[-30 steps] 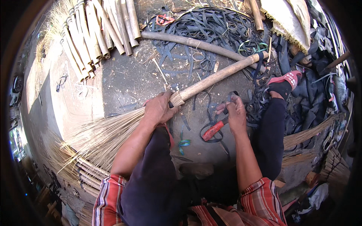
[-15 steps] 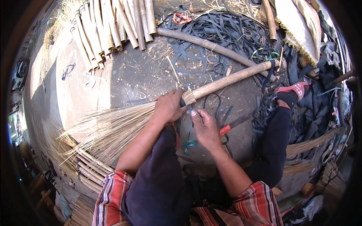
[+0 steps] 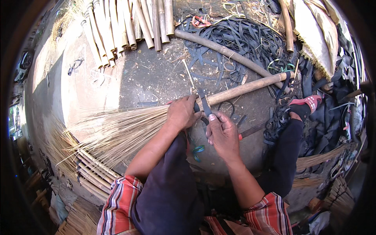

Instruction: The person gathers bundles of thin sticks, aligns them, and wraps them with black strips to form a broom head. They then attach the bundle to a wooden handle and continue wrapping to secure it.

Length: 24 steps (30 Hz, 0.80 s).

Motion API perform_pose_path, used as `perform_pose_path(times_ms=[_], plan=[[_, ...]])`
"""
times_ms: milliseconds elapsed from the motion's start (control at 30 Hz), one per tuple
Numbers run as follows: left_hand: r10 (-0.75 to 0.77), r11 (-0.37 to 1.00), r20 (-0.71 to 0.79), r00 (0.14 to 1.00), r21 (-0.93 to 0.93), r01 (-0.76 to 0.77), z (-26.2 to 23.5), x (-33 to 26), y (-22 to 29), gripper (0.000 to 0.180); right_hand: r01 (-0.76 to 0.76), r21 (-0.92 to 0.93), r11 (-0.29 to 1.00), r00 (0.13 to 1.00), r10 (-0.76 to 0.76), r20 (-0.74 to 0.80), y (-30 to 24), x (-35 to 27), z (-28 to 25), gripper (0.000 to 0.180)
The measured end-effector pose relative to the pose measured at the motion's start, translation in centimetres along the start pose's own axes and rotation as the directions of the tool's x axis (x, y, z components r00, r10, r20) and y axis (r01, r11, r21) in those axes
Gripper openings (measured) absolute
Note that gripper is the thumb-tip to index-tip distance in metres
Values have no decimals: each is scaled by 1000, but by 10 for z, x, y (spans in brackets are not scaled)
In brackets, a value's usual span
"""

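A stick broom (image 3: 125, 125) lies across in front of me, its pale bristles fanned out to the left. Its bamboo handle (image 3: 246, 87) runs up to the right. My left hand (image 3: 181, 112) is closed around the bristles where they meet the handle, over a black rubber binding. Between the thumb and fingers of my right hand (image 3: 224, 135) is a dark rubber strip (image 3: 205, 102), pulled up across the near end of the handle. Beside my right hand lies a long blade (image 3: 253, 130) with a red grip, partly hidden by that hand.
Bamboo-handled brooms (image 3: 129, 27) lie in a row at the far left. A loose bamboo pole (image 3: 231, 54) rests by a heap of black rubber strips (image 3: 246, 35). More brooms (image 3: 92, 170) are stacked at lower left. My foot in a pink sandal (image 3: 307, 103) is at the right.
My right hand has lifted the rubber strip up across the handle, turning slightly. My left hand stays closed on the broom. The whole view has shifted a little.
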<state>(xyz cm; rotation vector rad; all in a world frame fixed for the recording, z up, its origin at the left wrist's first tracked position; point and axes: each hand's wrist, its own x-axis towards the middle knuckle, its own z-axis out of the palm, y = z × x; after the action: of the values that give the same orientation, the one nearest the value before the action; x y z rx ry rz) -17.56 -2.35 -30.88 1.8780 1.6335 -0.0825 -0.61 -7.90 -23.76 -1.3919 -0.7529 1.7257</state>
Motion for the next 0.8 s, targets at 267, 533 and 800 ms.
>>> perform_pose_path(times_ms=[267,533,800], plan=[[3,1000,-2,1000,-4,-3,5,2,-5,71,-99,-150,984,988,79,-130,54,-9,-8,23],[-134,988,90,987,-70,141,-3,4,2,95,-47,-96,994,987,31,-156,51,-15,-2,21],[47,998,-38,998,40,-46,6,3,-2,80,-86,-84,993,985,72,-154,58,-21,-12,22]])
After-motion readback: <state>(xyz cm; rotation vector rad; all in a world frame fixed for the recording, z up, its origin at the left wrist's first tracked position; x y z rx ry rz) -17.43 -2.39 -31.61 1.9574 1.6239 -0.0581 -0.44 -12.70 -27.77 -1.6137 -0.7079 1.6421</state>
